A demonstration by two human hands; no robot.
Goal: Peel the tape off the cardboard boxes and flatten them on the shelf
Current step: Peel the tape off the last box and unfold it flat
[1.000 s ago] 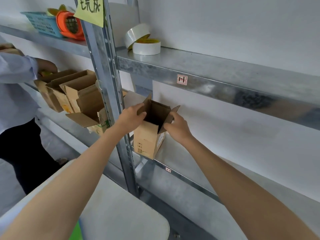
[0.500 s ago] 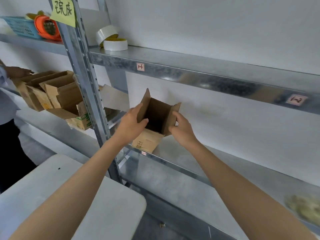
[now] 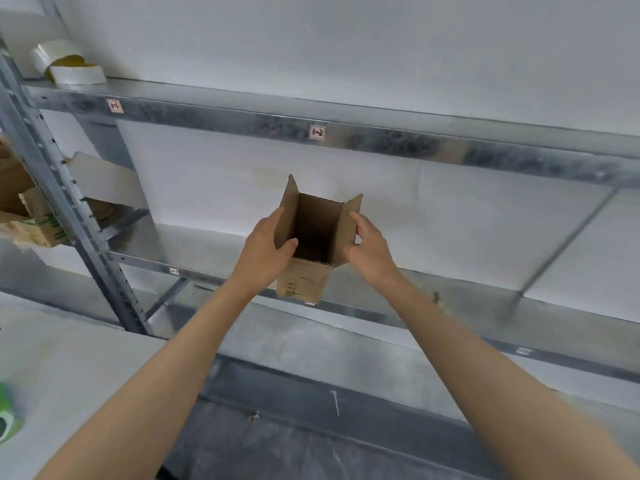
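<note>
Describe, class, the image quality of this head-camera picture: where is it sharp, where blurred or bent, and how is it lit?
Head view: the open brown cardboard box and both hands are fairly sharp; the green object at the left edge is smeared; the wide lens bows the grey metal shelf beam; light is soft and even, with dull mottled reflections on that beam and no hard shadows.

**Two bare arms reached forward, hands closed in from both sides**

Both forearms extended forward, converging. The left hand (image 3: 265, 249) curled its thumb inward with fingers wrapped round behind, while the right hand (image 3: 370, 251) pressed in opposite, fingers bent and palm turned toward the left.
</note>
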